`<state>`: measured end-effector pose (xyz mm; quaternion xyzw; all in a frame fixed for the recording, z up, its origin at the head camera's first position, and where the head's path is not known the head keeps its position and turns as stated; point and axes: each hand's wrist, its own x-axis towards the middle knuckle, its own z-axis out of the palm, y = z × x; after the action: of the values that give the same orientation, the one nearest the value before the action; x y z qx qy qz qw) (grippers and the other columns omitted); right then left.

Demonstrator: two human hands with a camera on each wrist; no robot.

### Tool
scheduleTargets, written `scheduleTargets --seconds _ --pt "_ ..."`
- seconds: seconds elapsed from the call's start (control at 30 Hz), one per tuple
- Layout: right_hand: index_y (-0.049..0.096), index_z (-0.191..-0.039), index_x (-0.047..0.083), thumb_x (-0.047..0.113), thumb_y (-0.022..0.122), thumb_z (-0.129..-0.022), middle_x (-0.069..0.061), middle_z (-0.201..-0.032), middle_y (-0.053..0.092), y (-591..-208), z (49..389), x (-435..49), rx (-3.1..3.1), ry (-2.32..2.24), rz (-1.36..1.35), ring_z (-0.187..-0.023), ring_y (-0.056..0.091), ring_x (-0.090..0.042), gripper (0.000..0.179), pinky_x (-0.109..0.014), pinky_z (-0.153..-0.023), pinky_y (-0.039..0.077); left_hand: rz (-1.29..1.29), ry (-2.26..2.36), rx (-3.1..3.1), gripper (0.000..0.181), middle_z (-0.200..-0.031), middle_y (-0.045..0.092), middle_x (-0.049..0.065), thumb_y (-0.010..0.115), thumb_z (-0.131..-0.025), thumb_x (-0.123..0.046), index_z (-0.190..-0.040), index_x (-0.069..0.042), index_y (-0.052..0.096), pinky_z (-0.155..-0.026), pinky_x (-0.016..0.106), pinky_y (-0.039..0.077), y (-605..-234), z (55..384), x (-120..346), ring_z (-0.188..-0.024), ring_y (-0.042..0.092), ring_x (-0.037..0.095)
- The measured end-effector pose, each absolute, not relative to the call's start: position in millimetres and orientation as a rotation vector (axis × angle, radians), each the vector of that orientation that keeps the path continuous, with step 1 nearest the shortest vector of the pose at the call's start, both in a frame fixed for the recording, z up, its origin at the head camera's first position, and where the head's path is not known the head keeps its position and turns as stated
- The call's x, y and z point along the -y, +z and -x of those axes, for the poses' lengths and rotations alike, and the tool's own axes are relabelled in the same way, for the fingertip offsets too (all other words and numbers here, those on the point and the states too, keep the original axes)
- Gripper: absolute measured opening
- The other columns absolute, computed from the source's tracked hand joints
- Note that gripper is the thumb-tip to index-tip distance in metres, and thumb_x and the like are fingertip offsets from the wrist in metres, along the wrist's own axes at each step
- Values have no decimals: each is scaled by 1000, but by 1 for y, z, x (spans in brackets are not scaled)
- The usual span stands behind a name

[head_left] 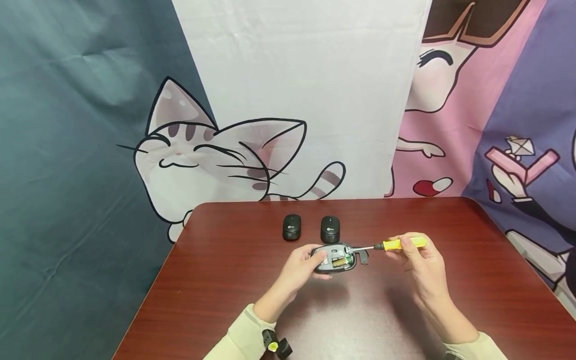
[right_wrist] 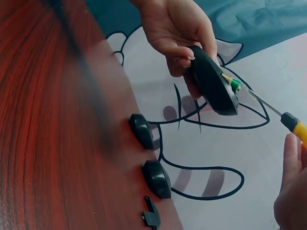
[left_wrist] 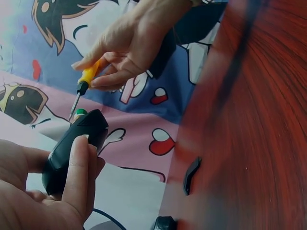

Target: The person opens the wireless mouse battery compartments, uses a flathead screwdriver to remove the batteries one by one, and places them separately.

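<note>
My left hand [head_left: 298, 269] grips a black computer mouse [head_left: 332, 249] above the table, its grey underside turned up and the battery compartment uncovered. Inside lies a battery [head_left: 340, 262]; its green end [right_wrist: 235, 85] juts out of the compartment in the right wrist view. Between thumb and fingers, my right hand [head_left: 425, 267] holds a screwdriver [head_left: 391, 245] by its yellow handle. The metal tip points left at the compartment, and a small gap shows between tip and battery in the right wrist view. A black battery cover [right_wrist: 151, 218] lies on the table behind the mouse.
Two more black mice, one on the left [head_left: 292, 228] and one on the right [head_left: 330, 229], sit toward the back of the reddish-brown table [head_left: 216, 280]. A printed cartoon cloth [head_left: 315, 75] hangs behind the table's far edge.
</note>
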<state>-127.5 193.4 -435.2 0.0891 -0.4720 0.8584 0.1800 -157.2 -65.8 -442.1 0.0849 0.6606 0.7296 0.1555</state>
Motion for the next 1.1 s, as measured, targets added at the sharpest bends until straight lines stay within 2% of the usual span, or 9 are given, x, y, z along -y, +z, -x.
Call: scheduleTargets --seconds 0.23,0.27,0.37,0.57,0.73,0.8,0.97,1.1 --pt "68 -105 2 -7 56 -99 -4 -93 72 -437 129 -200 1460 2368 -166 -77 75 -16 16 -31 -74 64 -274 2048 -1916 35 -102 72 18 60 -101 -12 -126 12 58 -73 36 67 -445 157 69 -81 72 17" --pt "68 -106 3 -7 57 -99 -3 -93 73 -438 129 -202 1490 2349 -156 -76 75 -16 16 -27 -72 65 -277 2042 -1919 35 -102 72 18 61 -101 -13 -126 12 58 -73 36 67 -445 157 70 -81 72 17" --pt "69 -106 1 -9 57 -98 -4 -93 74 -439 131 -207 1533 2335 -163 -76 76 -16 17 -28 -72 65 -269 2026 -1928 36 -101 72 17 61 -101 -14 -127 11 58 -72 35 67 -446 156 71 -79 73 21" --pt "65 -101 -3 -12 63 -94 -10 -96 76 -441 134 -217 1670 2346 -174 -83 77 -21 12 -39 -81 62 -254 2005 -1943 35 -103 71 18 62 -101 -13 -127 10 58 -72 35 66 -448 155 73 -79 75 27" --pt "60 -96 -3 -9 67 -92 -5 -102 76 -444 135 -226 1868 2299 -210 -89 76 -18 10 -34 -86 63 -263 2001 -1940 35 -106 71 19 61 -102 -13 -128 10 57 -74 35 66 -448 155 75 -81 75 28" --pt "58 -101 -6 -4 67 -94 -2 -101 75 -445 136 -229 1982 2245 -206 -89 76 -16 12 -29 -85 63 -267 2003 -1940 36 -106 71 19 61 -102 -13 -128 11 57 -74 35 66 -448 155 76 -82 75 27" --pt "53 -133 -10 12 62 -102 2 -96 72 -447 141 -237 2402 1884 -185 -83 73 -12 39 -19 -77 61 -268 2001 -1953 35 -107 71 19 61 -102 -13 -128 10 58 -73 35 66 -450 154 79 -83 75 23" --pt "54 -139 -4 25 55 -106 -5 -88 68 -447 144 -243 2675 1536 -98 -76 67 -15 44 -21 -65 56 -276 1999 -1959 35 -108 71 20 61 -102 -13 -128 10 58 -73 35 66 -450 152 79 -83 75 24"
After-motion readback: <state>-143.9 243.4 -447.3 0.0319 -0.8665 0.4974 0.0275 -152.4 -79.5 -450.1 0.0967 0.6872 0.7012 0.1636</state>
